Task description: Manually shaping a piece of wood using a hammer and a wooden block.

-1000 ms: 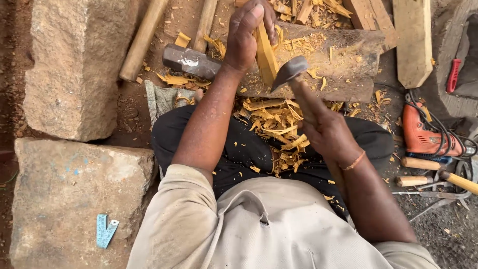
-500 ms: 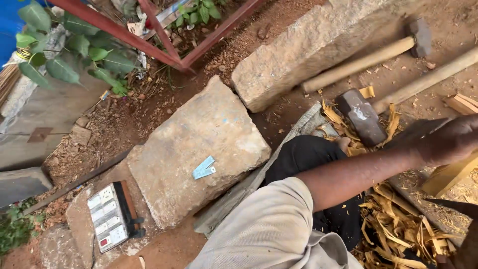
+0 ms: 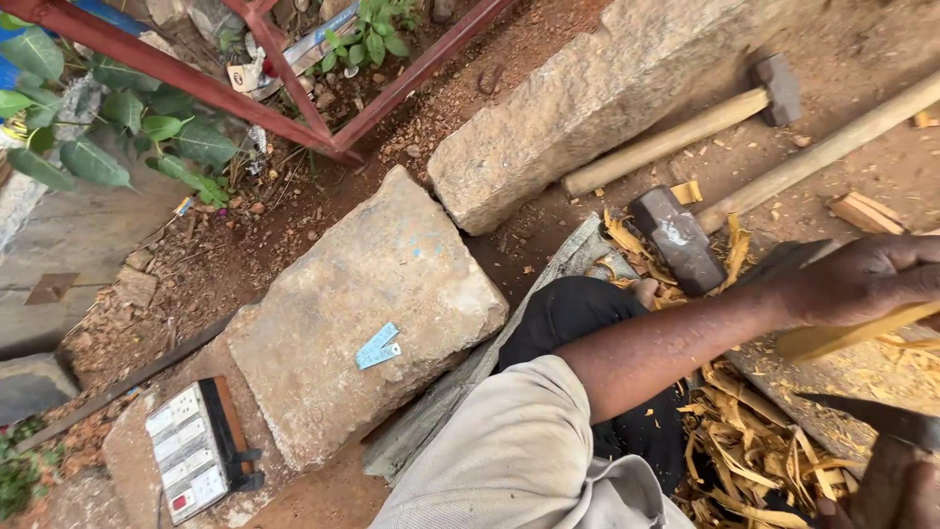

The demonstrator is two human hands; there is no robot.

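From the head view, your left hand (image 3: 862, 279) is closed around a yellow wood piece (image 3: 852, 335), pressing it onto the plank (image 3: 862, 377) at the right edge. Your right hand (image 3: 896, 490), low in the right corner, grips a dark blade (image 3: 867, 416) just beside the piece. Shavings (image 3: 744, 441) litter your lap, with a hammer head (image 3: 676, 238) nearby.

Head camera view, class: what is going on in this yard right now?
A person sits on the ground among pale curled wood shavings. Their left hand grips a yellowish length of wood laid on a grey stone slab. Their right hand, at the bottom corner, holds a dark-bladed cutting tool beneath the wood. Two wooden-handled sledgehammers lie on the red earth nearby, beside big rough stone blocks.
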